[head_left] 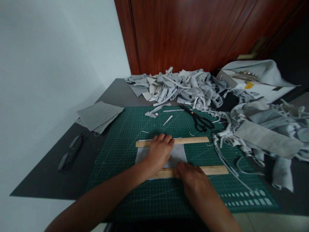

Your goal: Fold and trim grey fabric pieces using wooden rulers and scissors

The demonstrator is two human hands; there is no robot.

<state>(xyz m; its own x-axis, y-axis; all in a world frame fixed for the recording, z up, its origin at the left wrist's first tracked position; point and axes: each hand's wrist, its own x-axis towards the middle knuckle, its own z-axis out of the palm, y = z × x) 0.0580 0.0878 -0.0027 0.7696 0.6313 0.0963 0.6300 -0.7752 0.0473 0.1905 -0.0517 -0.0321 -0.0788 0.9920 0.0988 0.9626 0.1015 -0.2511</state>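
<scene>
The grey bench (48,175) carries a green cutting mat (116,145). Scrap heaps fill its back (173,87) and right side (287,117), the latter beside a white box (263,85); loose strips (223,158) trail from it past the near ruler's right end and could snag if that ruler shifts. A fabric stack (96,116) overlaps the mat's left corner.

The pale grey fabric piece (178,154) lies mid-mat beneath two wooden rulers, thin margins showing beyond both. The left hand (159,153) bends its fingers over the far ruler (193,140), the right hand (191,176) over the near ruler (214,170); undersides are hidden, so I cannot tell whether either grip is closed. Uneven pressure could skew a ruler or pucker the cloth.

Black scissors (201,123) lie beyond, clear of both rulers; folded glasses (70,153) sit left. Small snippets (167,120) could catch beneath the cloth.
</scene>
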